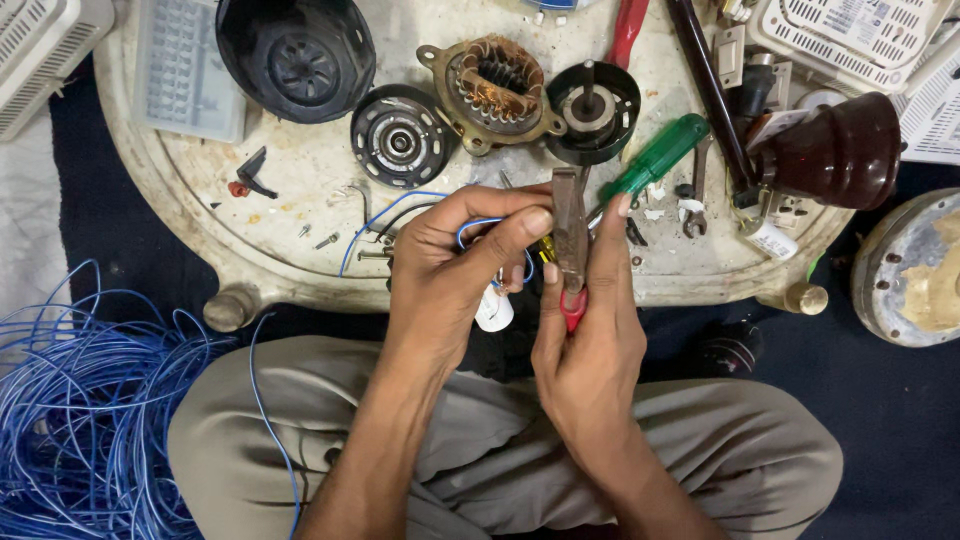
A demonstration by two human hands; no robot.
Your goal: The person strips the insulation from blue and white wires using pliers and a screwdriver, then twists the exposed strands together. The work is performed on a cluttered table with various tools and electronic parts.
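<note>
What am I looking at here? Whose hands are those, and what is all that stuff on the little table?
The camera sits on a person's head and looks down, so you see their own two hands above their lap. The right hand grips pliers with red handles. The left hand pinches a thin blue wire beside the pliers. On the worn white table lie parts of a taken-apart motor: a ring wound with copper wire, a round metal cover and a black housing. A green-handled screwdriver lies there too. On the floor is a big tangle of blue wire.
</note>
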